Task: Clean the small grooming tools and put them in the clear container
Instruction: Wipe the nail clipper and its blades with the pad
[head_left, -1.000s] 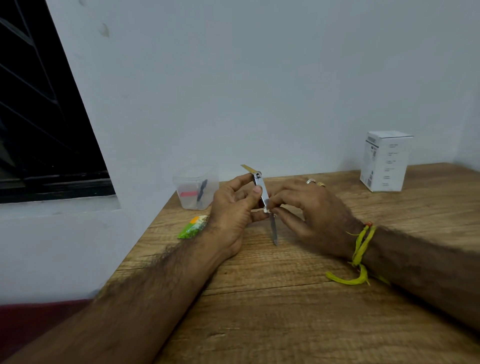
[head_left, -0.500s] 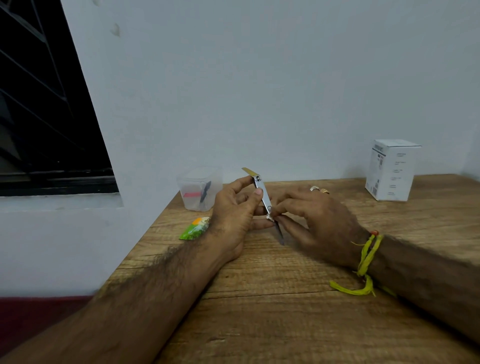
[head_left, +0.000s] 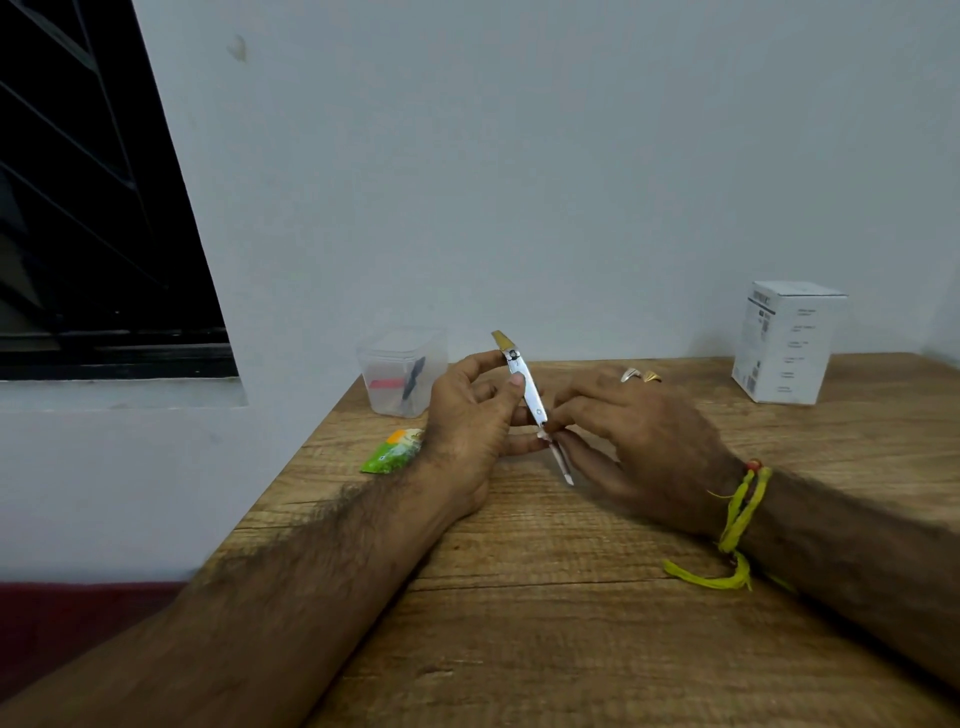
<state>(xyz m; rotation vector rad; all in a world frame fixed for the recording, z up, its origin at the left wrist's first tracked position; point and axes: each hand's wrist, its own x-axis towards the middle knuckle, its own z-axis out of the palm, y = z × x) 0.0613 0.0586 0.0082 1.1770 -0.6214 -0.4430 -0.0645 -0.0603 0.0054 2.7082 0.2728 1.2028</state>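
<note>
The left hand has a closed grip on a metal nail clipper: the thumb presses on the flat side of it and the other fingers curl behind it, so the clipper stands tilted above the desk, with its yellowish end pointing up and a little to the left. The right hand meets the lower end of the clipper, where its thumb and forefinger pinch a thin file blade that comes out of the clipper and points down toward the desk; the blade looks blurred. Two rings are on the fingers of the right hand, and yellow-green threads are tied around the right wrist, with loose ends lying on the wood. Behind the left hand, near the wall at the back edge of the desk, stands the clear container, and inside it I can see something pink and something dark. Just beside the left wrist lies a small green and orange packet. Well apart, at the far right of the desk, stands a white box.
</note>
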